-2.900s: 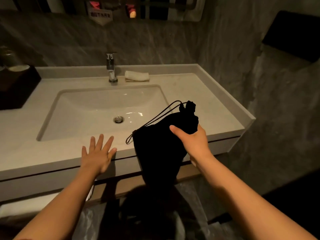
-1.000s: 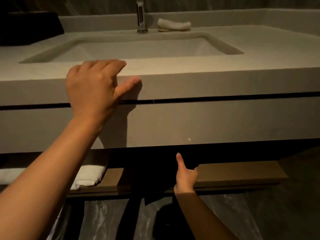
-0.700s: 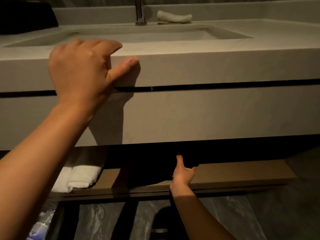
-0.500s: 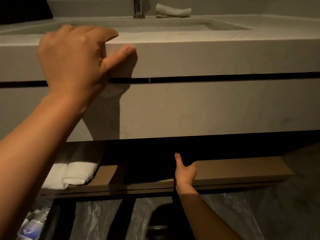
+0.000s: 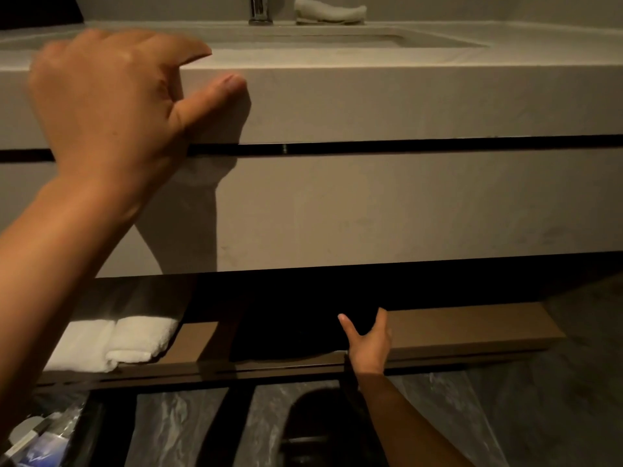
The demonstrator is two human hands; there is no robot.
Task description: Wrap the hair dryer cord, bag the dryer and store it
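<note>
The black drawstring bag (image 5: 290,332) lies on the brown lower shelf (image 5: 472,328) under the sink counter, mostly lost in shadow. The dryer and its cord are hidden from view. My right hand (image 5: 367,345) reaches down to the shelf at the bag's right side, thumb and fingers spread, holding nothing. Whether it touches the bag I cannot tell. My left hand (image 5: 114,106) grips the front edge of the pale counter (image 5: 404,96), fingers over the top and thumb on the face.
Folded white towels (image 5: 111,342) sit on the shelf to the left of the bag. A faucet (image 5: 259,8) and a rolled white cloth (image 5: 330,11) stand behind the basin. A bin with plastic wrapping (image 5: 40,443) is at bottom left.
The bag, held above the counter 2.9 s ago, now lies on the lower shelf. My view has dropped. My right hand's fingers have spread apart; my left hand moved onto the counter edge.
</note>
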